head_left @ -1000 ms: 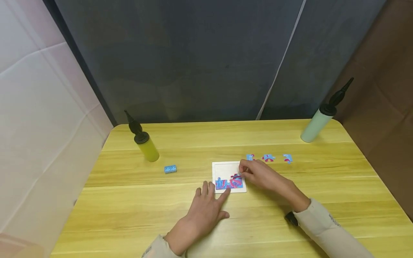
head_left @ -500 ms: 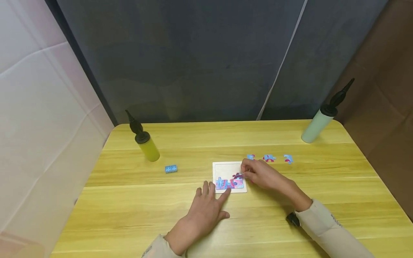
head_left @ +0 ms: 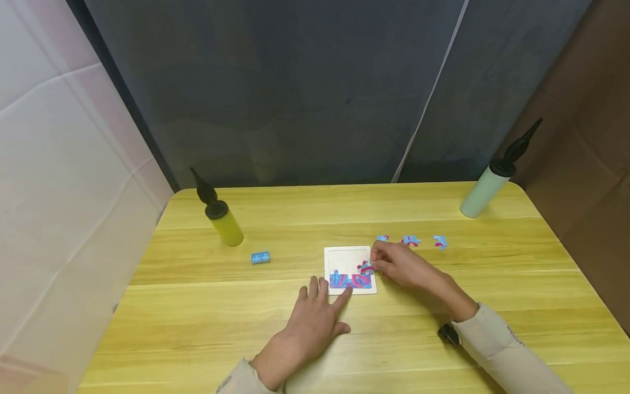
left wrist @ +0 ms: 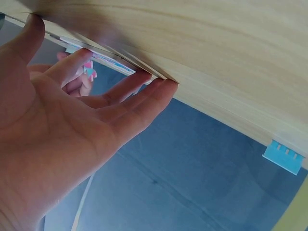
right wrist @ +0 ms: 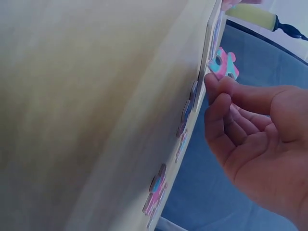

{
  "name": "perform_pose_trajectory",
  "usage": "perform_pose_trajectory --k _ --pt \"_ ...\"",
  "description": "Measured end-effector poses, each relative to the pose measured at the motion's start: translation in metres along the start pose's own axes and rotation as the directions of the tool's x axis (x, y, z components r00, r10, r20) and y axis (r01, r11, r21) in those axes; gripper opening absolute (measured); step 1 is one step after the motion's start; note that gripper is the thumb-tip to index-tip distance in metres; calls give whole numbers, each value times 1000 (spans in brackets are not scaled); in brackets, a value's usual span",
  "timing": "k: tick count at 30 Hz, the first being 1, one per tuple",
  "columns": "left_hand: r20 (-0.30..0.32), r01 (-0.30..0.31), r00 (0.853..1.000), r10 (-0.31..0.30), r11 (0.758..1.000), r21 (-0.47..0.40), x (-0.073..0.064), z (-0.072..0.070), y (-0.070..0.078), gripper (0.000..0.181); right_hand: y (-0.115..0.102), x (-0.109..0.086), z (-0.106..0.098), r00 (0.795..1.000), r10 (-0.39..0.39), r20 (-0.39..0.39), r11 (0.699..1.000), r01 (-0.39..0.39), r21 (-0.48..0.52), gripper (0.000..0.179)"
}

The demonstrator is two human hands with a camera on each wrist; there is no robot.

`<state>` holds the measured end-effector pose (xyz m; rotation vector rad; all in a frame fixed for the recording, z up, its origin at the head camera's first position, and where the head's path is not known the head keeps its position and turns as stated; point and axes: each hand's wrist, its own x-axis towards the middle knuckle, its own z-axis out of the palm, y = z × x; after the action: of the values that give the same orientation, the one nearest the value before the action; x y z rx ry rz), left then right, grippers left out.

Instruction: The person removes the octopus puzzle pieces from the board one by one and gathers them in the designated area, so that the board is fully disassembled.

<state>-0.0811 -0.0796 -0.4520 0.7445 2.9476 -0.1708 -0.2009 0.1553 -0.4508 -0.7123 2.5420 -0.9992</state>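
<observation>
A white puzzle tray (head_left: 340,258) lies on the table, with blue, pink and purple puzzle pieces (head_left: 339,281) fitted along its near edge. Over the tray's right side, my right hand (head_left: 403,265) pinches a pink and blue puzzle piece (head_left: 365,268) between thumb and fingertips. The right wrist view shows this pinched puzzle piece (right wrist: 224,64) tilted, clear of the table. My left hand (head_left: 312,314) has its fingers spread and mostly straight, fingertips at the tray's near left corner and near edge. In the left wrist view its palm (left wrist: 62,130) faces the camera.
Several loose puzzle pieces (head_left: 410,241) lie beyond and beside my right hand, partly hidden by it. A small blue toy brick (head_left: 260,258) sits left of the tray. A yellow hand pump (head_left: 226,227) stands at the back left, a pale green hand pump (head_left: 484,191) at the back right.
My right hand has shifted slightly right, and the pinched puzzle piece has turned so that more of its printed face shows. The left hand stays in place.
</observation>
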Motion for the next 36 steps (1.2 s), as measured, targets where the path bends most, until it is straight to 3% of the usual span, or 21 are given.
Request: perform_pose_trajectory --k 11,18,36 --pt "-7 -2 1000 2 1000 17 0 0 0 70 2 -9 -18 1000 -5 -25 999 4 -39 5" --pt "3 5 1000 -5 1000 20 1 0 1 74 11 -22 -35 998 37 -54 999 -39 -31 6" --pt "-16 13 1000 -12 999 33 3 1 0 81 51 -58 -55 986 48 -157 997 -57 -54 8"
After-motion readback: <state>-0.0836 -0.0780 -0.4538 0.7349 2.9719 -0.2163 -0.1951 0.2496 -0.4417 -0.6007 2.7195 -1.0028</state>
